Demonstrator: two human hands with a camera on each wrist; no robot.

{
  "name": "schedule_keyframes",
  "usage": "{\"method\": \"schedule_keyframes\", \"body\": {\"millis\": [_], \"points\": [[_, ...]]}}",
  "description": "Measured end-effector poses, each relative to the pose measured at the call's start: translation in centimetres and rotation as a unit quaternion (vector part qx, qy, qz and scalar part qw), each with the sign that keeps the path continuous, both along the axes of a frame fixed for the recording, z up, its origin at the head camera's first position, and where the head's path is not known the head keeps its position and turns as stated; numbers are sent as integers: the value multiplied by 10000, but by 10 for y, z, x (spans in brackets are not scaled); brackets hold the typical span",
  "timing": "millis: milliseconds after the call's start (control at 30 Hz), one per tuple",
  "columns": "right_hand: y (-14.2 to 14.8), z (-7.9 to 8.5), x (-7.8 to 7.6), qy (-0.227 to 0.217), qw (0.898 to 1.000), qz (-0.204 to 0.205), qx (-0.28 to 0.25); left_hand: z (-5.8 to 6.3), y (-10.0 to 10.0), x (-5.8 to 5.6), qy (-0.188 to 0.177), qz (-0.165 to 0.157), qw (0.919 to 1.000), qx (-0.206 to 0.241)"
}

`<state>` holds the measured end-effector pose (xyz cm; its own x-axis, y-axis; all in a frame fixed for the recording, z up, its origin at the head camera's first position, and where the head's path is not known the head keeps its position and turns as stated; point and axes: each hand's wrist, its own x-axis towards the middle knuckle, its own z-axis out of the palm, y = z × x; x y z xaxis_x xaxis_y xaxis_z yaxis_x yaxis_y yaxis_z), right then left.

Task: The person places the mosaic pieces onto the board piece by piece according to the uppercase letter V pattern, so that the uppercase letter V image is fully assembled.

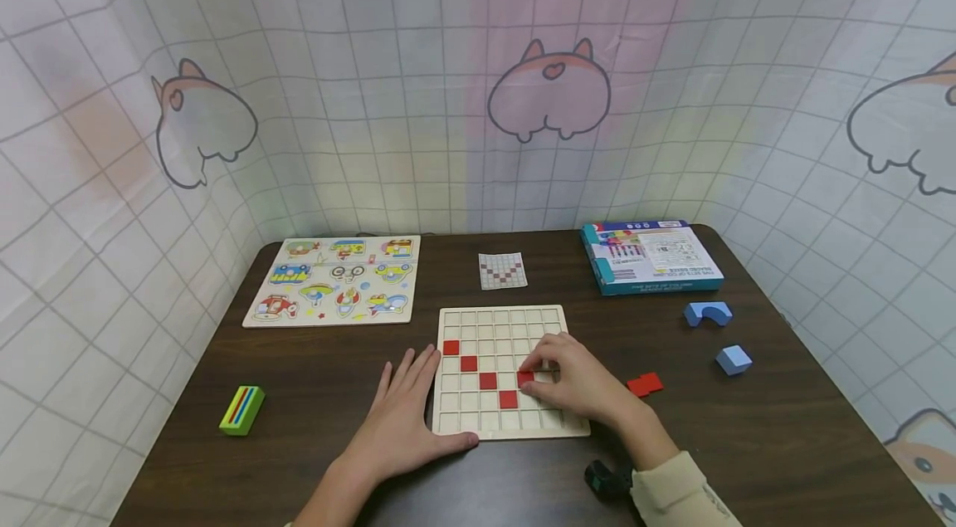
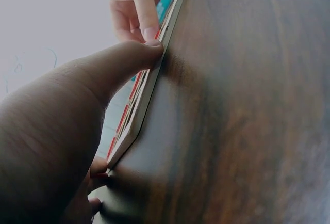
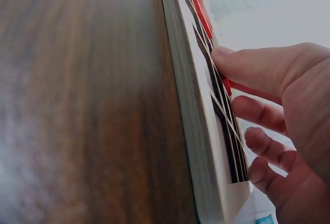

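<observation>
Red tile (image 1: 526, 378) is held in right hand's (image 1: 571, 378) narrow grip over grid board (image 1: 466, 421); board edge is touched by spread left hand (image 1: 407, 411). Placement seems underway; flush seating, then release, is called for.

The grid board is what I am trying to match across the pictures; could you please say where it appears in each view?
Head: the grid board lies below center, seen from above.
Left wrist: edge-on, slanting from top center to lower left.
Right wrist: edge-on, running from top center down to the bottom.
Shared landmark: the red tiles on its surface.
</observation>
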<state>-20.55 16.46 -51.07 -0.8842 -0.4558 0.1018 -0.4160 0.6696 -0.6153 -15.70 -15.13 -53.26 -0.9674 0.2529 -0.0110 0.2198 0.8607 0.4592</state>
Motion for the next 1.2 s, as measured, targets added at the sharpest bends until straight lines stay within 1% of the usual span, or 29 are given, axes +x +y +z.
{"method": "schedule_keyframes", "body": {"millis": [200,367,600,867,1200], "points": [[0,1,3,-8,9999,-89,142,0,0,1,-15,-9,10000,-27],[4,1,6,133,9997,-99,157,0,0,1,-21,-22,10000,-25],[13,10,13,27,9996,-264,126,1,1,1,-30,-15,10000,-2],[30,13,17,138,9989,-444,117,1,1,1,23,-2,10000,46],[53,11,21,267,9985,-449,154,-1,1,0,24,7,10000,21]]}}
